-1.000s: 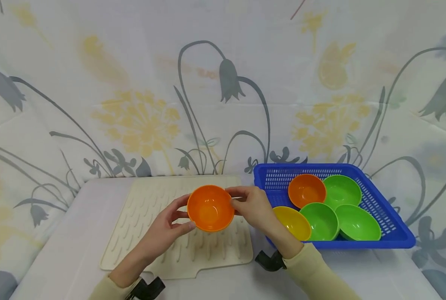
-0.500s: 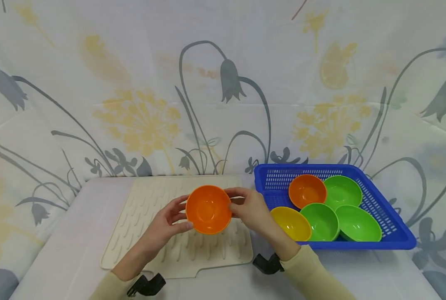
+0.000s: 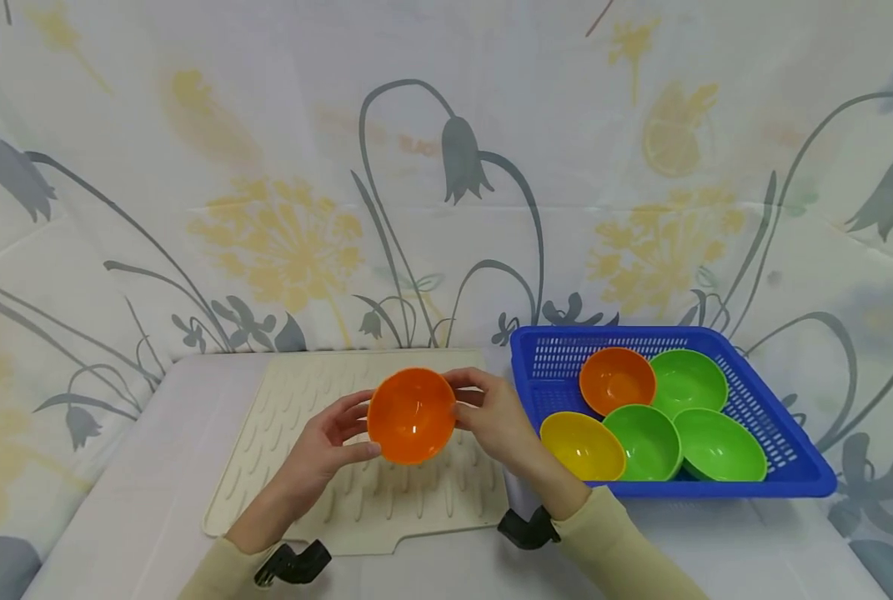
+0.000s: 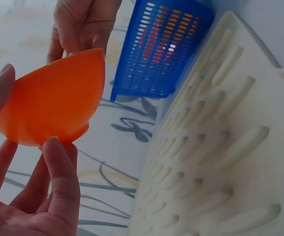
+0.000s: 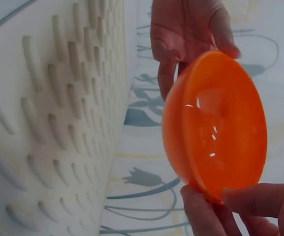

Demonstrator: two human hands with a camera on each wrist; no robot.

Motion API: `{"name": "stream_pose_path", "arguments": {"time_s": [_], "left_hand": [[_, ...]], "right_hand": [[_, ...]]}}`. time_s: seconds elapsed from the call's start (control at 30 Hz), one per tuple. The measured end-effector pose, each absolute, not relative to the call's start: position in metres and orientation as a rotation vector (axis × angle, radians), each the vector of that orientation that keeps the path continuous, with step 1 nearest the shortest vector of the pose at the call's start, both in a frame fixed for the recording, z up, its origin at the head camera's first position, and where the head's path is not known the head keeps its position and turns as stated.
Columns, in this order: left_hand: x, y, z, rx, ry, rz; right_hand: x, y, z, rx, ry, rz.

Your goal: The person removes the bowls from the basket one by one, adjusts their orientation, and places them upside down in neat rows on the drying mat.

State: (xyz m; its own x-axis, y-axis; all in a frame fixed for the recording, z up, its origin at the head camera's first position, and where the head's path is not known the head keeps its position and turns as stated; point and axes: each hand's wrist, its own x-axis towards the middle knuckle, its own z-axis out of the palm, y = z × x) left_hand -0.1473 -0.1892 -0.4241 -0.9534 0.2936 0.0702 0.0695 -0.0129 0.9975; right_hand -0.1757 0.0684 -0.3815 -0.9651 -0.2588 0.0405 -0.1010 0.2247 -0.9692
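An orange bowl (image 3: 412, 417) is held between both hands above a cream ridged drying mat (image 3: 303, 467), its inside turned toward the head camera. My left hand (image 3: 324, 450) grips the bowl's left side, thumb at the rim and fingers spread along the outer wall, as the left wrist view shows on the bowl (image 4: 58, 98). The right hand (image 3: 494, 421) pinches the opposite rim, thumb inside and fingers behind. In the right wrist view the bowl (image 5: 225, 128) is tilted and nothing is seen inside it.
To the right stands a blue perforated basket (image 3: 791, 450). In it lie another orange bowl (image 3: 617, 381), a yellow bowl (image 3: 583, 447) and several green bowls (image 3: 643, 443). Behind the table hangs a flower-patterned cloth (image 3: 288, 167).
Both hands have shifted slightly to the left with the orange bowl, and the bowl's tilt has altered a little. The basket and its bowls stay where they were.
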Motion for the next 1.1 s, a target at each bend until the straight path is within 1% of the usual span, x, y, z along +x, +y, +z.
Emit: {"name": "stream_pose_path", "arguments": {"time_s": [0.27,0.57,0.87,0.97,1.1], "left_hand": [[-0.149,-0.193,-0.424,0.508,2.228,2.041],[-0.147,-0.195,-0.423,0.791,2.625,1.767],[-0.142,-0.186,-0.424,1.089,2.705,1.704],[-0.141,-0.183,-0.423,1.111,2.693,1.748],[-0.142,-0.18,-0.424,0.991,2.552,1.914]], "right_hand": [[-0.175,0.069,-0.385,-0.331,2.351,-1.781],[-0.173,0.073,-0.387,-0.346,2.229,-1.774],[-0.17,0.074,-0.387,-0.328,2.243,-1.753],[-0.17,0.076,-0.388,-0.324,2.214,-1.768],[-0.17,0.082,-0.388,-0.341,2.136,-1.815]]}}
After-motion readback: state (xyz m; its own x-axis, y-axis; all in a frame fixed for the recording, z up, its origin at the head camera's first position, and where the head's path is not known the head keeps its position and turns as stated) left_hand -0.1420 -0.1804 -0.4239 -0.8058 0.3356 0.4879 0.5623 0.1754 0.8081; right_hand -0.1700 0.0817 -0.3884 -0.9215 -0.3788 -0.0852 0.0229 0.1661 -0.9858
